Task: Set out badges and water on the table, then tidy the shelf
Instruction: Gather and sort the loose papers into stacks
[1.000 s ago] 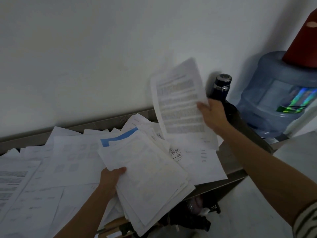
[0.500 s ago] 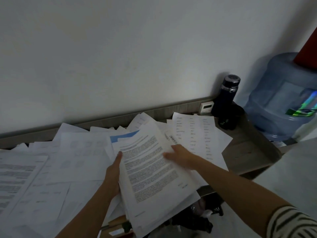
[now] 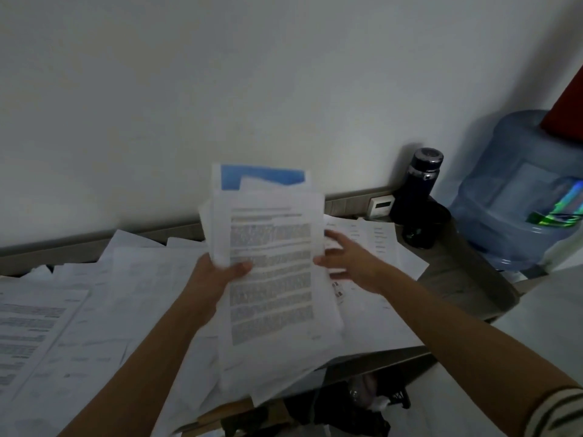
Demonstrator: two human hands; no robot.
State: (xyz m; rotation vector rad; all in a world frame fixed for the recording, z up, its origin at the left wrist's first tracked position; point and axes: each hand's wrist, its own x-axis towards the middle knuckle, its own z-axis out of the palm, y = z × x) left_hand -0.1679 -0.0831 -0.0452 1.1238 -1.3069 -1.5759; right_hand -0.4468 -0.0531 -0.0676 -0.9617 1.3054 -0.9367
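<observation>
**A:** Where is the stack (image 3: pixel 271 279)?

**B:** It is held up off the shelf (image 3: pixel 457 272), mid-view, with its printed front page facing the wearer. The left hand (image 3: pixel 217 275) clamps its left edge at nine o'clock. The thumb lies across the page and the fingers are hidden behind it.

**A:** And the right hand (image 3: pixel 350 263)?

**B:** It is at the stack's three o'clock, with fingers straight and spread along the right edge. The blur hides whether it presses the paper or only sits beside it. The two hands are apart, with the stack between them.

**A:** Does anything stick out of the stack?

**B:** A blue sheet (image 3: pixel 262 178) rises at twelve o'clock, behind the printed pages.

**A:** What lies on the shelf?

**B:** Loose sheets (image 3: pixel 94 294) overlap across it from the stack's eight o'clock round to its four o'clock, and some hang over the front edge. Bare shelf shows only at four o'clock.

**A:** And past the papers?

**B:** A dark flask (image 3: pixel 419 190) stands upright against the wall (image 3: pixel 220 89), at two o'clock from the stack. A small white box (image 3: pixel 381 206) sits just beside the flask at its nine o'clock. A blue jug (image 3: pixel 520 197) stands at the flask's three o'clock, beyond the shelf's end. A striped sleeve (image 3: pixel 555 411) shows at five o'clock.
</observation>
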